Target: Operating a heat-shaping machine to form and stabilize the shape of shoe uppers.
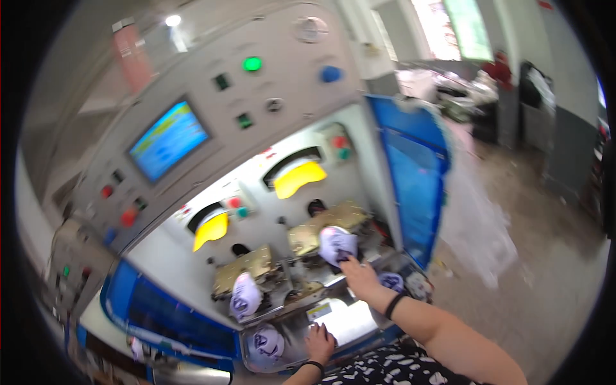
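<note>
My right hand (360,276) reaches into the machine, its fingers closed at the lower edge of a white rounded piece (338,244) with dark print. That piece sits at the front of the right brass-coloured plate (328,221). At the left brass-coloured plate (244,271) a similar white piece (245,296) stands by itself. My left hand (319,343) lies low over the shiny metal tray (292,330), fingers stretched out and holding nothing I can see. One more white printed piece (268,341) rests at the tray's left end, and another (390,281) is beside my right wrist.
Above the plates hang two yellow pads (299,178). The grey control panel (212,83) has a lit screen (169,140) and coloured buttons. Blue side guards (414,179) flank the opening. Clear plastic sheeting (478,212) trails to the floor at right.
</note>
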The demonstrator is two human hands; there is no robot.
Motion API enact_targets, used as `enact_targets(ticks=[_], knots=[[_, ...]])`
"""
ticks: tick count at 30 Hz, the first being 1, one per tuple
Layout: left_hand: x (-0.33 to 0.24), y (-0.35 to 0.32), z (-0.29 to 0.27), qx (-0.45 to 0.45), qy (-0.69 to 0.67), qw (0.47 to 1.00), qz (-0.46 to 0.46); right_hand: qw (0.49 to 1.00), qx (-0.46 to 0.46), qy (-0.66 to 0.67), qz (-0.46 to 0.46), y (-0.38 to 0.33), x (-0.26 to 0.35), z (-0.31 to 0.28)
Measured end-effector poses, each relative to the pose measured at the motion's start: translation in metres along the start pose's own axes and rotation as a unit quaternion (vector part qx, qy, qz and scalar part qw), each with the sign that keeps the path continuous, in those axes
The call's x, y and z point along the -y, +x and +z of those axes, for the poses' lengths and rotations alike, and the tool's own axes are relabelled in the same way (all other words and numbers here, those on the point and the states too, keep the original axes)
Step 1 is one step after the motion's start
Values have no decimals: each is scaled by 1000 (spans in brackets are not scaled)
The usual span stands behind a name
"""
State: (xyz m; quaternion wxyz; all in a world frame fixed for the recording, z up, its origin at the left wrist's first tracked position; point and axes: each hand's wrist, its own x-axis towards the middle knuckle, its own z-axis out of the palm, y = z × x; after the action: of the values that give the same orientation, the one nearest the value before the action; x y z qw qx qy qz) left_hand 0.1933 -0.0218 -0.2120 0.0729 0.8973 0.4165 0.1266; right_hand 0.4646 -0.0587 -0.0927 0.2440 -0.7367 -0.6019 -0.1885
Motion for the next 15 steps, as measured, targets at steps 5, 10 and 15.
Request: enact_targets(ticks=[5, 10, 15], knots=[[-1, -17, 4, 30, 9, 998, -63, 999, 27, -15, -17, 18, 4, -12], [1, -19, 1, 105, 40, 993, -35, 993, -80, 81, -45, 20, -4, -11], [7, -20, -10, 144, 49, 988, -7, 993, -65, 100, -4, 16, -1, -6]])
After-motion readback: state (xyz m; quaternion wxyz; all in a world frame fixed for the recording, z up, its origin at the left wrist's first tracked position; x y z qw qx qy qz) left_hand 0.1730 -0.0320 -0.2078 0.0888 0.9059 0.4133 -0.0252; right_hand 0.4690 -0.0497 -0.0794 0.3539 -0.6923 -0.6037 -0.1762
